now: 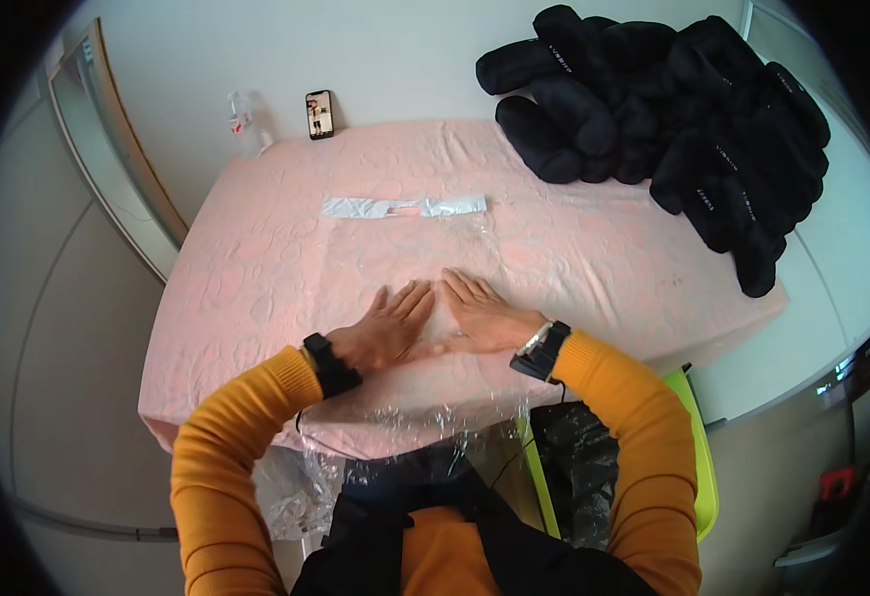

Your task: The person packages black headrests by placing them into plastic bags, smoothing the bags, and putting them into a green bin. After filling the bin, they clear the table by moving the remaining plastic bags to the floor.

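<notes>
A clear plastic bag [395, 248] lies spread on the pink cloth-covered table [236, 248]; its white handle strip [355, 208] with a cut-out slot faces the far side. My left hand [385, 323] presses flat on the film, fingers stretched toward the middle. Beside it, my right hand [484, 313] also rests flat on the bag, its fingers angled inward with the fingertips close to those of the left. Neither hand grips anything. Toward me, the crinkled film hangs over the table's near edge.
Several black plush cushion-like rolls [653, 109] are heaped at the far right. By the wall stand a phone [319, 114] and a clear bottle [241, 124]. A yellow-green bin [698, 457] with a dark liner sits below the near right edge. A framed mirror [117, 149] leans left.
</notes>
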{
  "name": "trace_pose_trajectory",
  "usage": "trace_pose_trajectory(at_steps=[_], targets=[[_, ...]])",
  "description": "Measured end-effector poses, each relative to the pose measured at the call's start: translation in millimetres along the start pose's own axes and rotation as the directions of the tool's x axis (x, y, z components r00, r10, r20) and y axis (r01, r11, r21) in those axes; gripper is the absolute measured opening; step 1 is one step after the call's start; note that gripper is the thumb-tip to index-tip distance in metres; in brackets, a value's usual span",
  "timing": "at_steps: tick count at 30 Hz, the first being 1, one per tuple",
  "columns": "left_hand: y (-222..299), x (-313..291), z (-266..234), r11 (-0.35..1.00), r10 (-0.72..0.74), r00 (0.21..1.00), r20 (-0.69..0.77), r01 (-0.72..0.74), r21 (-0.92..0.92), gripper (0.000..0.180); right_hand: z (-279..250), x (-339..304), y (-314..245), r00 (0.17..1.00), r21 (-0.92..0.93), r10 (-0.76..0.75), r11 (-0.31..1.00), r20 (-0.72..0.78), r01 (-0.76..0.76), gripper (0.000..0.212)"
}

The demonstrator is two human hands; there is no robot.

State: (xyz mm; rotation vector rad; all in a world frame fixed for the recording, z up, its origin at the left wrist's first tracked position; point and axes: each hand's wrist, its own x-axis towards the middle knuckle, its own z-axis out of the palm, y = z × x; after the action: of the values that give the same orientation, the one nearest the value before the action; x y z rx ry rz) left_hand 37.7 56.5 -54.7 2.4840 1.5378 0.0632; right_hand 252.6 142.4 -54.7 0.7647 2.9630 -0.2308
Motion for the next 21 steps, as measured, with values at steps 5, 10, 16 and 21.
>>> trace_pose_trajectory(at_steps=[5,10,16,21], targets=[[-39.6,-25.5,-20.2,0.989,-0.101,0.990,0.096,0.089,0.119,0.096,-6.6,-38.6,20.0,0.998,0.066,0.031,0.997,0.059,-0.035,0.096],[-102.8,-61.5,-32.1,0.913,-0.380,0.921,0.081,0.360,0.191,0.097,-9.0,-62.9,32.7,0.996,0.036,0.049,0.998,0.072,-0.052,0.091],[-128.5,-80.4,-65.1,0.873,-0.470,0.881,0.064,0.453,0.181,0.085,-19.6,-62.7,45.3,0.989,0.029,0.072,0.997,0.128,-0.076,0.086],[-99.0,-15.7,-154.4,0.852,-0.511,0.806,0.298,0.431,0.297,0.076,-77.9,-2.6,71.0,0.983,-0.085,0.074,0.992,-0.169,-0.089,0.077]])
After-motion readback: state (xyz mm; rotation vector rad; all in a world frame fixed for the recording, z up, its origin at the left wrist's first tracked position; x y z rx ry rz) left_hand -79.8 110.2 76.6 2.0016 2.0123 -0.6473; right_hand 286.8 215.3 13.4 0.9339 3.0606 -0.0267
